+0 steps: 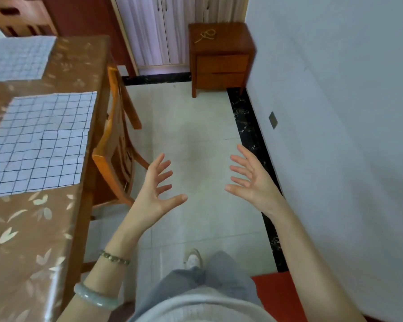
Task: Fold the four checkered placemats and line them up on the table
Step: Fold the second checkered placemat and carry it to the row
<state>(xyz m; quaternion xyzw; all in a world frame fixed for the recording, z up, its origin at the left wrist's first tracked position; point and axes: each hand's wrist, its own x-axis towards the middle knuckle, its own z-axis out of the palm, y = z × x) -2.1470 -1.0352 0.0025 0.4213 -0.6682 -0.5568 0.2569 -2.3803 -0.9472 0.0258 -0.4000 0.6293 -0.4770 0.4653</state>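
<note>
Brown leaf-patterned table point(33, 228) at left carries two white, dark-gridded mats: the far placemat point(16, 58) and the near placemat point(40, 140). Both lie flat and unfolded, edges square to the table edge, long axes cut off by the frame. To the right, the left hand point(158, 189) and right hand point(249, 180) hover over the tiled floor point(196, 112), fingers spread, grasping nothing.

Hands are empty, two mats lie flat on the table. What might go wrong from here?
The near placemat looks rippled, so its fold may come out skewed. The chair stands between the left hand and the table, so a reach may bump it. Only two of four mats show; the far placemat is cut off.
</note>
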